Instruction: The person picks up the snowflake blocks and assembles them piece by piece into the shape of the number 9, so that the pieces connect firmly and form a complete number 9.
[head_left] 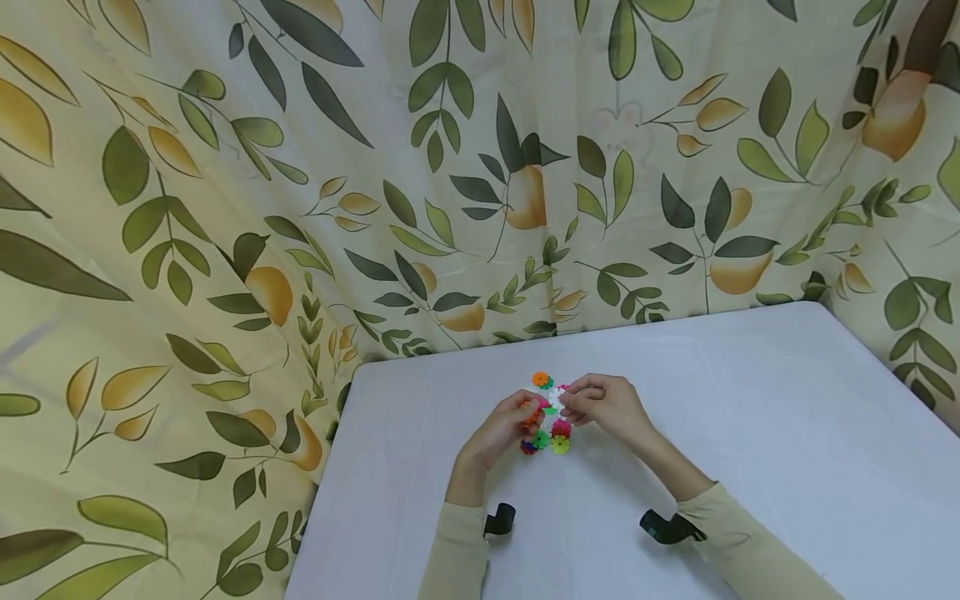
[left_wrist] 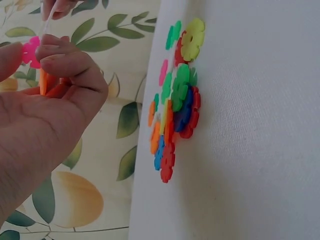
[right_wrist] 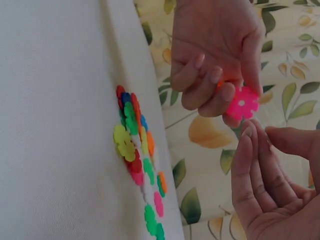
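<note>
My left hand (head_left: 498, 429) pinches a pink flower-shaped plastic disc (right_wrist: 243, 102) between thumb and fingers. An orange disc (left_wrist: 43, 81) is tucked inside its curled fingers. Facing it, my right hand (head_left: 606, 407) has thumb and fingertips together. A thin white piece (left_wrist: 49, 19) runs from the right fingertips toward the left hand; whether it is a string or a disc seen edge-on I cannot tell. Both hands are raised above the table beside a loose cluster of flower discs, including a yellow one (head_left: 560, 444) and a green one (left_wrist: 180, 87).
The discs lie on a white-covered table (head_left: 750, 417), in red, blue, orange, green, pink and yellow. A leaf-print curtain (head_left: 450, 208) hangs behind and to the left of the table. Black wrist-camera mounts (head_left: 667, 527) stick out near both sleeves.
</note>
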